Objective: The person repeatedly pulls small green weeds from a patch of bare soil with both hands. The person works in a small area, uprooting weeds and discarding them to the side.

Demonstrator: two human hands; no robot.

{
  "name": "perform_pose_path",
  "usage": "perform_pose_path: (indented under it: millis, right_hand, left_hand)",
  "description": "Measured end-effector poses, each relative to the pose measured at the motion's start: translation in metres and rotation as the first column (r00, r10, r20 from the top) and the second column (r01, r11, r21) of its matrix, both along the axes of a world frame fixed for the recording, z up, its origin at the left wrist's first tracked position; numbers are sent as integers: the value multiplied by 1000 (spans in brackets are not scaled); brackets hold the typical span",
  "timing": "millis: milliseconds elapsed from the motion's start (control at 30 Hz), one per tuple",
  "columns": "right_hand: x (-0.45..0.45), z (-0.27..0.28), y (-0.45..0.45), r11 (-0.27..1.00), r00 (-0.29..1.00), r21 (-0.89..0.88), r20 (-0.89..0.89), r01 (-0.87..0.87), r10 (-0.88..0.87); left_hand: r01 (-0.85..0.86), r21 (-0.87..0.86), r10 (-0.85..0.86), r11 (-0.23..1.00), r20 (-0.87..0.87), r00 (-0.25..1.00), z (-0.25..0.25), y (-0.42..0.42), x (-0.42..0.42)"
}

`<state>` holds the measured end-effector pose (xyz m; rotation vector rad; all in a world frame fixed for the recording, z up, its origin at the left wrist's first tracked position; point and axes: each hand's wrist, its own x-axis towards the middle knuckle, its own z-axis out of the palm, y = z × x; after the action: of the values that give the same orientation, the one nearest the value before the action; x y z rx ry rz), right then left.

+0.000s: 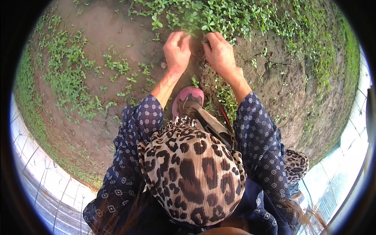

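My left hand (pixel 177 54) has its thumb and fingers pinched on a small green leafy sprig (pixel 190 28), which is blurred. Close beside it, my right hand (pixel 219 53) is curled in at the near edge of a patch of low, round-leaved green plants (pixel 214 14). Its fingertips are partly hidden, so I cannot tell whether they grip a stem. Between the two hands lies bare brown soil (pixel 196 53). Both hands are just above the ground, in front of my pink and brown shoe (pixel 189 100).
More leafy plants (pixel 70 70) spread across the soil at the left. Cracked, drier earth (pixel 273 67) lies to the right. A long tan and black object (pixel 213 124), partly hidden, is beside my shoe. My leopard-print knee (pixel 194 170) fills the near middle. Pale sheeting (pixel 329 176) borders the ground.
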<state>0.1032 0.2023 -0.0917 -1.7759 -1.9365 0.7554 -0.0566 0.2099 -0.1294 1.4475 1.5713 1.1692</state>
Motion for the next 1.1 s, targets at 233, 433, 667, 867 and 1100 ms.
perform_pose_path:
  millis: [233,433,667,867,1100]
  right_hand:
    - [4,2,6,997,997,-16,-35,69,-69]
    - [-2,5,21,993,997,-93,-23,69,-72]
    - [-22,8,15,995,999,-84,-24,-46,44]
    - [-22,-13,24,991,997,-116,38,-68,73]
    - [18,49,-20,981,990,-188,-143,-48,21]
  left_hand:
    - [-40,-165,58,986,103,993,1,-11,1]
    - [11,-356,157,934,438,885,4,-15,-4]
    - [-15,-502,354,865,589,726,13,-19,-4]
    - [88,-592,427,801,669,608,14,-17,-12]
    - [238,-632,448,738,722,528,37,-38,4]
